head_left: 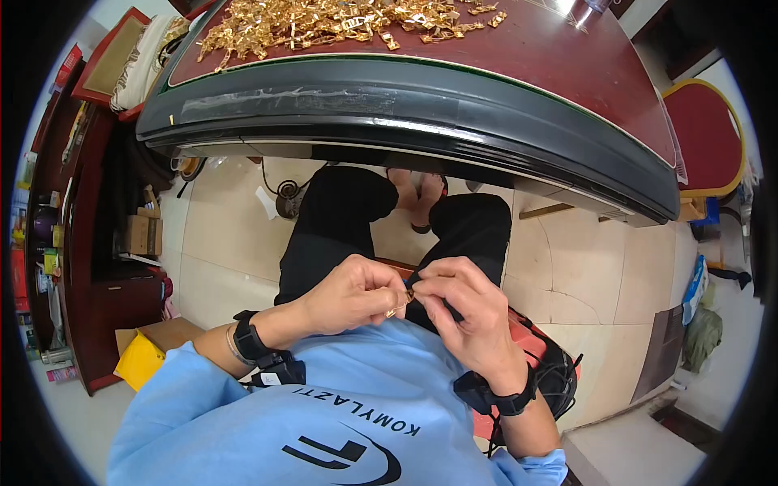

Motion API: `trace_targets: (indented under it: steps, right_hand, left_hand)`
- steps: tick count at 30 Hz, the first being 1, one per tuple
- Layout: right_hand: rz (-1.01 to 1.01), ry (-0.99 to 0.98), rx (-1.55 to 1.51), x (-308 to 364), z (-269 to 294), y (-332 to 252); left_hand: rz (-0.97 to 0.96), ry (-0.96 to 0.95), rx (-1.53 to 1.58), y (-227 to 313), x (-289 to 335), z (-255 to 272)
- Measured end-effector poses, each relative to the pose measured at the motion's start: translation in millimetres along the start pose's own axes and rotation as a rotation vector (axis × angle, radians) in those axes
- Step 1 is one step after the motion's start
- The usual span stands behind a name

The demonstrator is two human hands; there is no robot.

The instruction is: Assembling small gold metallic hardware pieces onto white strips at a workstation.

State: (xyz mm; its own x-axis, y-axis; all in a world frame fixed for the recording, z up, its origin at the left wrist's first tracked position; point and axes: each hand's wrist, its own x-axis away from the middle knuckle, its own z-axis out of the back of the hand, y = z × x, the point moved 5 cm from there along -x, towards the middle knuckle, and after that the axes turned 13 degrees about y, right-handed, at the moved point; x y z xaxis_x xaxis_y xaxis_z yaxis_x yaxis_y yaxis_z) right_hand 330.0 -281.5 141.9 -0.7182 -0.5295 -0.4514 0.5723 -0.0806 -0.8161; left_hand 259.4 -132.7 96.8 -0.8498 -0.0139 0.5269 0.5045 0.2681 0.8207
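Close to my body, above my lap, both hands meet at the fingertips. My left hand (356, 298) is closed, pinching a small gold-coloured metal piece (392, 313) between thumb and curled fingers. From the other side my right hand (468, 312) pinches at the upper end of the same piece; its other fingers are bent. Most of the piece is covered by my fingers, so its exact kind is unclear. A heap of similar gold-coloured metal pieces (316, 24) lies on the dark red tabletop (559, 73), beyond my hands.
The table's thick dark padded edge (324, 105) runs across in front of my knees. At left stand a dark red shelf unit (121, 316) and a cardboard box (174, 332) with a yellow packet (142, 362). A red-backed chair (705, 138) is at right.
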Motion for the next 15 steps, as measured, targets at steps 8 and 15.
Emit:
trace_targets:
  steps: [8, 15]
  right_hand:
    - [-0.004, -0.261, -0.126, -3, -8, -11]
    - [-0.058, -0.322, -0.230, 8, -12, -18]
  left_hand:
    - [0.093, -0.109, -0.145, 5, 13, 9]
    - [0.166, -0.196, -0.216, -5, 25, 17]
